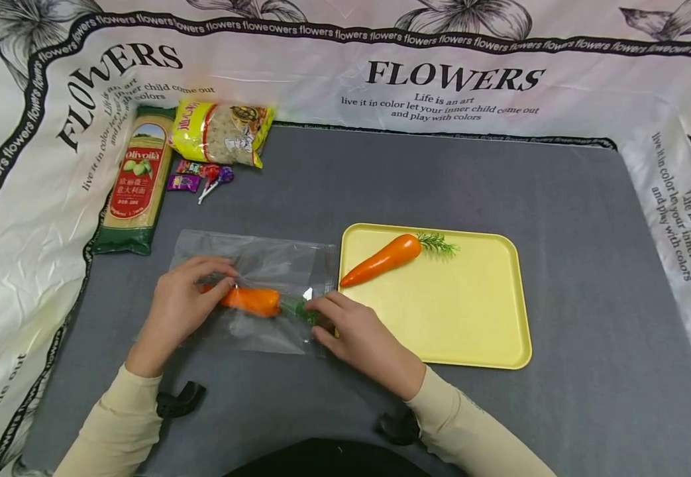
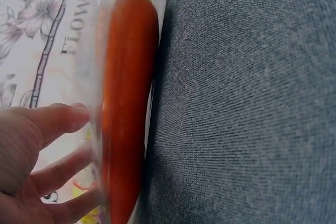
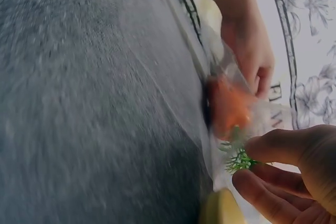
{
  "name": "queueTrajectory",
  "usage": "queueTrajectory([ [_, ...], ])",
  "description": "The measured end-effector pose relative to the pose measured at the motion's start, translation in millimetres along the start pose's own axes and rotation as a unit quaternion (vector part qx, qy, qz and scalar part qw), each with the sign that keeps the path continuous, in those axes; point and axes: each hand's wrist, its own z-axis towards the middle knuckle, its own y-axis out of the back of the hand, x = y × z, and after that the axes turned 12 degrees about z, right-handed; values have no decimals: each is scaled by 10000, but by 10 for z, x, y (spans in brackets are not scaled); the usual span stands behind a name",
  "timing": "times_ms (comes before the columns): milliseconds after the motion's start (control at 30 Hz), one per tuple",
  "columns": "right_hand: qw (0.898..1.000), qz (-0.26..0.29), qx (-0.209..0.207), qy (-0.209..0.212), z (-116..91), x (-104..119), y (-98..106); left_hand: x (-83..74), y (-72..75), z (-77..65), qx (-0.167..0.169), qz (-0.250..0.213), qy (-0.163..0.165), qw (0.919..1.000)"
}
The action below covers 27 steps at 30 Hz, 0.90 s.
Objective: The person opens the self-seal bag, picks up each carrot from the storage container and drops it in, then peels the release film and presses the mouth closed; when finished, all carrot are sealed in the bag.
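An orange carrot (image 1: 254, 301) with green leafy tops lies inside a clear plastic bag (image 1: 262, 255) on the grey table surface. My left hand (image 1: 187, 298) touches the bag near the carrot's narrow end; in the left wrist view its fingers (image 2: 60, 119) are spread beside the carrot (image 2: 131, 72). At the bag's mouth is my right hand (image 1: 360, 334), its thumb and fingers apart around the green tops (image 3: 239, 161). Whether they touch the leaves or the bag's edge is hard to see. A second carrot (image 1: 383, 258) rests on the yellow tray (image 1: 434, 331).
The yellow tray stands directly right of the bag. Back left lie a green-ended pasta packet (image 1: 136, 182), a yellow noodle packet (image 1: 222, 132) and several small sweets, including lollipops (image 1: 214, 175). A white floral cloth (image 1: 440, 99) borders the grey surface.
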Motion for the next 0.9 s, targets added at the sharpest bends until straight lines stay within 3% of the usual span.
queueTrajectory([
  [167,9999,134,50,-31,21,-5,-3,13,-2,-20,-75,-61,-81,9999],
  [333,9996,0,-265,30,5,-116,215,28,0,-22,-129,-55,-83,9999],
  [467,9975,-544,-443,88,-31,-325,545,33,0,-25,-155,-38,-94,9998],
  [633,9894,-1422,-253,-163,-151,-651,917,47,3,-26,-194,-35,-108,9997],
  [767,9837,-1712,-132,-538,-270,-807,1046,50,7,-23,-201,-34,-142,9997],
  [900,9795,-1902,-66,-654,-330,-856,1058,50,3,-17,-181,-15,-111,9998],
])
